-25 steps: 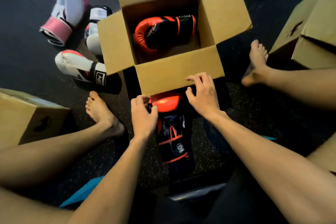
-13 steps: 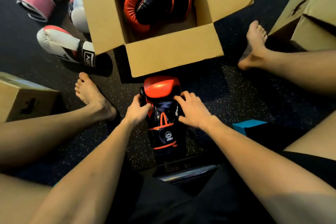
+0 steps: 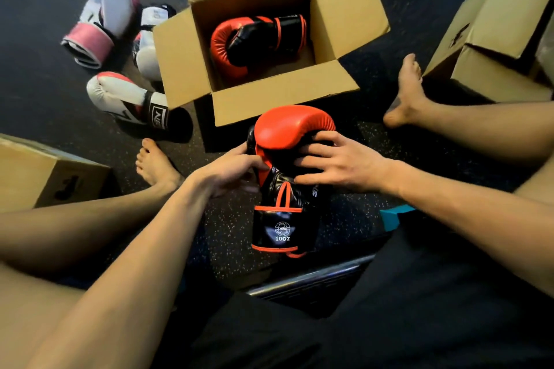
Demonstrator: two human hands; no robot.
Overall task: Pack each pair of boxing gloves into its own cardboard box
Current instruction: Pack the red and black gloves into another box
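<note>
A: Which step are we at?

B: Red/black pair, 2nd half. The first glove [image 3: 239, 42] lies inside the open box [image 3: 287, 102], upper centre of frame. The second glove [image 3: 295, 129] is at centre frame, just below the box's near flap, red padding toward the box and its "10OZ" cuff toward the person.

A: Hands?

B: Both on it. The left hand [image 3: 233, 169] curls round the glove's left side. The right hand [image 3: 338, 165] has its fingers spread and bent over the right of the padding. Reads as a 2-handed grip. Can't tell if the cuff is touching the floor.

A: Next move?

B: Prob. lift it over the near flap and lay it beside its mate. Bare box floor shows only along the near side, so it may need turning to nest. Flaps are all folded out, so entry from above is free.

A: Other pairs?

B: Pink/white gloves [image 3: 102, 9] lie on the floor at upper left, not boxed yet.
</note>
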